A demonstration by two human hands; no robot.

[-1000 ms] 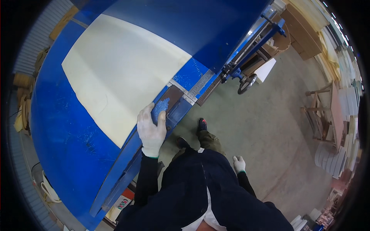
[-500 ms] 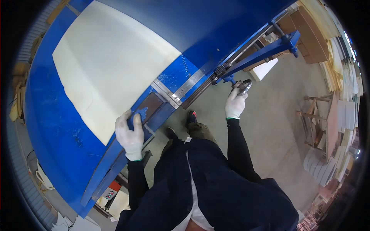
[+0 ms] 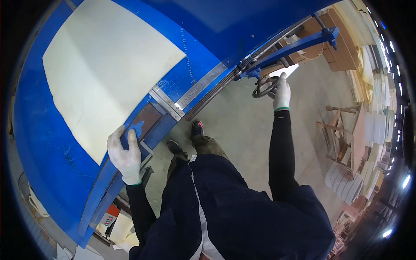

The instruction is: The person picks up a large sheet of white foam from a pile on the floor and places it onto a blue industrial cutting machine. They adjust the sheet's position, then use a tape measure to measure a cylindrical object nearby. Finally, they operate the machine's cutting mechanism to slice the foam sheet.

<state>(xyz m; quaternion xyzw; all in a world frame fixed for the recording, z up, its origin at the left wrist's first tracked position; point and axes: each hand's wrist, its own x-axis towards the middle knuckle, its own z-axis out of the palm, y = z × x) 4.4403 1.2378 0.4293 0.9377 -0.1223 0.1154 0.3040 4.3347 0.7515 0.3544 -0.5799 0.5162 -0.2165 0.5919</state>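
My right hand (image 3: 282, 94), in a white glove, is closed on the right side of a dark round handwheel (image 3: 258, 92). The wheel sits on a blue bracket beside a toothed rack (image 3: 210, 96). My left hand (image 3: 125, 156), gloved too, rests on the blue edge rail (image 3: 149, 125) of a big blue machine table (image 3: 52, 160), thumb apart from the fingers. A cream-white foam sheet (image 3: 108, 73) with an uneven outline lies flat on the table, its lower corner near my left fingers. A steel ruler (image 3: 201, 85) is set into the table between sheet and rack.
A blue arm (image 3: 294, 47) juts out at the upper right, near brown boards (image 3: 340, 43). On the right stand a wooden frame (image 3: 346, 134) and stacks of foam pieces. A red box (image 3: 112, 211) lies under the table at lower left. My feet are on the grey floor.
My right hand has moved round the handwheel from its lower side to its right side, and the wheel's tilt looks different. My left hand stays on the rail. The whole view has shifted.
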